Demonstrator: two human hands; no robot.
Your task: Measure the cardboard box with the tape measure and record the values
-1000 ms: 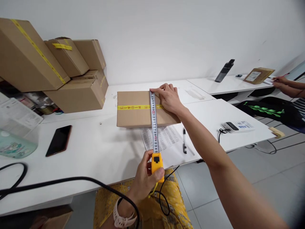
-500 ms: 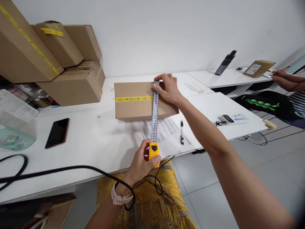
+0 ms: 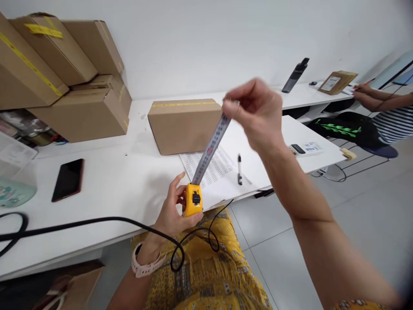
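My left hand [image 3: 172, 206] is closed around the yellow case of a tape measure [image 3: 193, 200] near the table's front edge. Its metal blade slants up and to the right. Pinched between thumb and fingers of my right hand [image 3: 258, 114] is the free end of that blade, held up off the table. Behind the blade a cardboard box [image 3: 187, 129] with yellow tape along its top stands on the table, apart from both hands. A printed sheet [image 3: 211, 172] lies partly under the box, with a pen [image 3: 239, 169] beside it.
Stacked cardboard boxes [image 3: 87, 107] fill the left back. A phone [image 3: 68, 179] lies at left, and a black cable [image 3: 97, 220] crosses the front. A dark bottle [image 3: 296, 75] and a smaller box [image 3: 337, 82] stand at right, near another person's arms [image 3: 377, 98].
My right hand has lifted the blade's end off the box and moved it right and towards me. The box now shows more of its front side. The tape case has shifted slightly left.
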